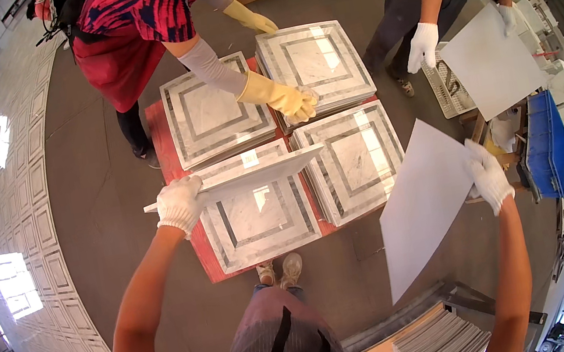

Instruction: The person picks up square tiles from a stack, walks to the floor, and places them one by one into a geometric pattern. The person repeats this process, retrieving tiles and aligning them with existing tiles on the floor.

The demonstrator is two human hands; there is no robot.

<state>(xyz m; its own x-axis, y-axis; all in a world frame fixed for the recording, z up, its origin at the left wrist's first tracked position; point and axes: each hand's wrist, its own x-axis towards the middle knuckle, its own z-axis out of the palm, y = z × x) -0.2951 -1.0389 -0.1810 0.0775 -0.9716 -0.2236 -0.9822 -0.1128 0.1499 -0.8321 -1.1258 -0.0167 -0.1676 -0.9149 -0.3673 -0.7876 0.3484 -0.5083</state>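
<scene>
In a white glove, my left hand (180, 202) grips the left end of a marble tile (252, 175), which is tilted up nearly on edge above the near left tile stack (263, 216). My right hand (489, 177), also gloved, pinches the right edge of a large white sheet (425, 208). That sheet hangs at a slant to the right of the stacks. Grey square frames pattern the tops of the near right stack (356, 163), the far left stack (218, 116) and the far right stack (315, 62). All of them rest on a red base (161, 140).
Across the stacks, a co-worker's yellow-gloved hand (288, 102) presses a cloth-like wad on a tile. Another person at right holds a white sheet (494, 62) beside a white basket (444, 85). A blue bin (544, 147) stands right. Thin slabs (437, 344) fill a rack near me.
</scene>
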